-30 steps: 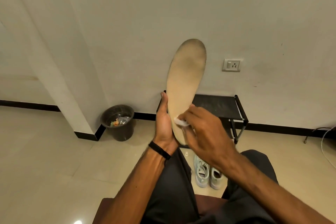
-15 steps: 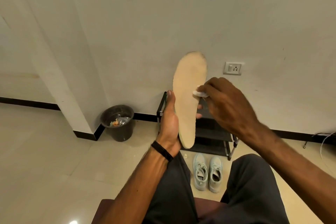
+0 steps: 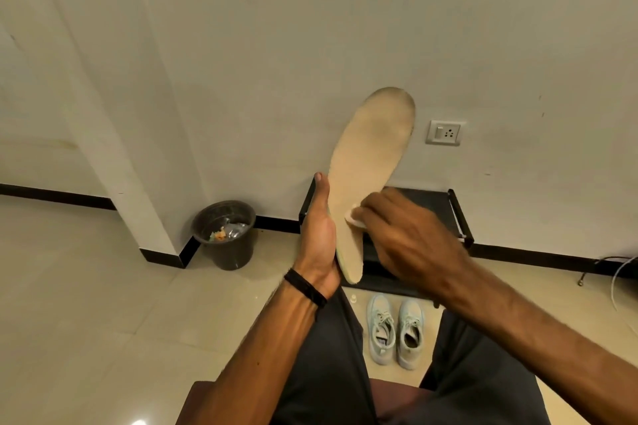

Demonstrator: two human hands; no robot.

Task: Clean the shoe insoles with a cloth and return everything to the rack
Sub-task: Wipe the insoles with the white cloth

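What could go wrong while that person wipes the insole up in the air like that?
1. The left hand holds the insole only near its heel, so the long free end may bend or slip as the right hand rubs it.
2. The cloth is a small wad and could drop.
3. The shoes sit right below, so loosened dirt might fall into them.

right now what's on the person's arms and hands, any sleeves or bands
Both forearms are bare, with no sleeves in view. The left hand has a narrow black band around its wrist. The right hand shows no band, ring or glove.
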